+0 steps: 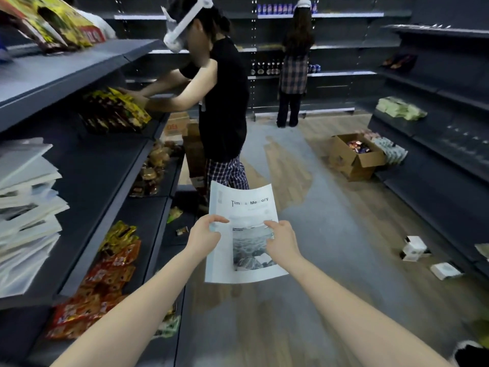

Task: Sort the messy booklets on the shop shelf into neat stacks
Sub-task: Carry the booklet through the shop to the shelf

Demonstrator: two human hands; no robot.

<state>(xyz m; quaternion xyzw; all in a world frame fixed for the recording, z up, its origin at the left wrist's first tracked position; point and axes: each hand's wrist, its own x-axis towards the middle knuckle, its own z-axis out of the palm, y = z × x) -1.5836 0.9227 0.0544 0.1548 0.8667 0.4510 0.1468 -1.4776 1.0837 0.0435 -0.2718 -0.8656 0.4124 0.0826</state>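
A white booklet (243, 207) with a sea photo and the title "Time & Memory" on its cover is held out over the aisle floor. My left hand (205, 234) grips its left edge, thumb on the cover. My right hand (280, 241) pinches the cover near its right side. A messy pile of white booklets (26, 205) lies fanned and overlapping on the dark shelf (100, 168) at the far left.
A person in a black top (222, 102) stands close ahead handling snack packs (116, 112). Another person (293, 67) stands at the back shelves. Orange snack bags (105, 276) fill the lower left shelf. An open cardboard box (354, 157) and small white boxes (414, 247) sit on the floor at right.
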